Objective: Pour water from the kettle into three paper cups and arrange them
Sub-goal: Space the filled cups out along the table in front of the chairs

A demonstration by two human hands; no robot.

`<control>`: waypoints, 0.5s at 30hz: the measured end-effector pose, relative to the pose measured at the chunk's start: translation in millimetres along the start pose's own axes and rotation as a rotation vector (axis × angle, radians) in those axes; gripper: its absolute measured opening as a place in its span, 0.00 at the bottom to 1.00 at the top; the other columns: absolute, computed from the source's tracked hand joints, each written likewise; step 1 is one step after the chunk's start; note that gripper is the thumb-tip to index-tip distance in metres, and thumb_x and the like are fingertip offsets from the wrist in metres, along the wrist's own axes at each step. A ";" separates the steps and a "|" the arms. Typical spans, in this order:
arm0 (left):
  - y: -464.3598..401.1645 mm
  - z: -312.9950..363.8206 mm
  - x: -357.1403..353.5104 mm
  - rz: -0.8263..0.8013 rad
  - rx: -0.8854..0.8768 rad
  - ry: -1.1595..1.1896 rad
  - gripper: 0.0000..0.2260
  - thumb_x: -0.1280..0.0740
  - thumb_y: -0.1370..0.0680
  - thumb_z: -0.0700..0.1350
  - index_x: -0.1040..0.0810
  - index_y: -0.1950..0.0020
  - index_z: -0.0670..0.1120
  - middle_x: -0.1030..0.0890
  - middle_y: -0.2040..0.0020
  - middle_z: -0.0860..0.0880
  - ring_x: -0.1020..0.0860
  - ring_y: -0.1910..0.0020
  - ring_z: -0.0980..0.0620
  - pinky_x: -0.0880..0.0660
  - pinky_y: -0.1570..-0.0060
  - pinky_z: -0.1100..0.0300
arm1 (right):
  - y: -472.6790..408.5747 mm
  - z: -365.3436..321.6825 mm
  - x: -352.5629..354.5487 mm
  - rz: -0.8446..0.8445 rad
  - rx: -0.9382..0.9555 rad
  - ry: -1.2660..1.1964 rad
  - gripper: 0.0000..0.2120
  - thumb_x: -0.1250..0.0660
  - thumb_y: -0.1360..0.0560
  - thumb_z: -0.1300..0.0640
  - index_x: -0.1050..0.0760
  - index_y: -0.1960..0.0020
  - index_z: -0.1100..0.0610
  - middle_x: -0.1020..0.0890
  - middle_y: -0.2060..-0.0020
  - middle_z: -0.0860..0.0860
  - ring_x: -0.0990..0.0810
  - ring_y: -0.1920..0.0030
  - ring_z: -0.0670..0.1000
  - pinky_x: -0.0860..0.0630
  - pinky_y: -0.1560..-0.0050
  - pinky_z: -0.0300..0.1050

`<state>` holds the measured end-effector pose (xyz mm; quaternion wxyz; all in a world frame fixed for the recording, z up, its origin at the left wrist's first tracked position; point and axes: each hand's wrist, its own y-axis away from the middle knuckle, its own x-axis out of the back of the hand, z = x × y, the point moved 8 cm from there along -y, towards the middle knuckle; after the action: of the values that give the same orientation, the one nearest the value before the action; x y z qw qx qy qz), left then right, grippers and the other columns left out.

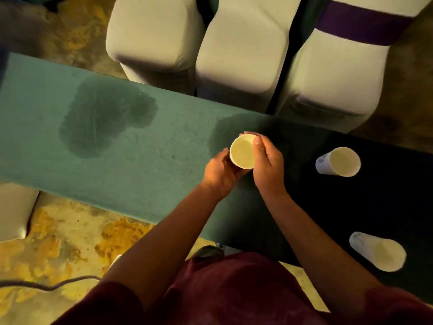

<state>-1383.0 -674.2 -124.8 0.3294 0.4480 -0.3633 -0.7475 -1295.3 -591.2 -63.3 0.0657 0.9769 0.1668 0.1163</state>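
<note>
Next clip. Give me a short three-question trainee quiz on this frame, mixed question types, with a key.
1. True or false: both hands hold the same cup.
2. How many paper cups are in view? A) two B) three C) four
3. Fill in: the dark wet patch on the green table lies to the person's ____ of the held cup.

Key
1. True: the left hand and right hand both grip it.
2. B: the held one, the far cup and the near cup standing to its right.
3. Left.
</note>
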 end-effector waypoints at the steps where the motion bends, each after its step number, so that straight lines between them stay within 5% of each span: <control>1: -4.0 2.4 1.7 0.013 -0.001 -0.004 0.11 0.42 0.17 0.44 0.22 0.46 0.41 0.15 0.59 0.43 0.15 0.62 0.46 0.19 0.67 0.55 | -3.7 1.6 -3.3 0.000 0.002 0.007 0.16 0.44 0.15 0.55 0.19 0.40 0.58 0.14 0.46 0.51 0.17 0.45 0.48 0.22 0.45 0.43; 3: -11.5 7.4 4.0 0.043 -0.008 -0.031 0.10 0.41 0.17 0.43 0.22 0.48 0.40 0.15 0.63 0.44 0.15 0.66 0.48 0.19 0.69 0.55 | -11.9 6.6 -8.1 0.004 -0.003 0.012 0.15 0.44 0.15 0.56 0.19 0.40 0.56 0.14 0.48 0.48 0.17 0.47 0.44 0.24 0.47 0.38; 11: -30.1 14.9 19.1 0.078 0.031 -0.149 0.14 0.43 0.18 0.46 0.23 0.41 0.40 0.16 0.52 0.41 0.15 0.60 0.45 0.19 0.58 0.52 | -36.1 23.4 -23.4 0.019 0.000 0.113 0.15 0.44 0.14 0.57 0.19 0.40 0.58 0.15 0.47 0.50 0.20 0.48 0.40 0.25 0.48 0.37; 15: -30.0 10.1 30.2 0.086 0.042 -0.184 0.14 0.43 0.18 0.45 0.24 0.39 0.41 0.15 0.49 0.42 0.15 0.55 0.43 0.19 0.53 0.50 | -41.7 28.6 -25.5 0.033 -0.021 0.129 0.14 0.43 0.15 0.58 0.19 0.40 0.59 0.15 0.46 0.51 0.19 0.48 0.44 0.25 0.47 0.39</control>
<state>-1408.7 -680.8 -159.6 0.3170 0.3681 -0.4267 -0.7629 -1324.4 -563.5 -103.1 0.0632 0.9692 0.1533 0.1820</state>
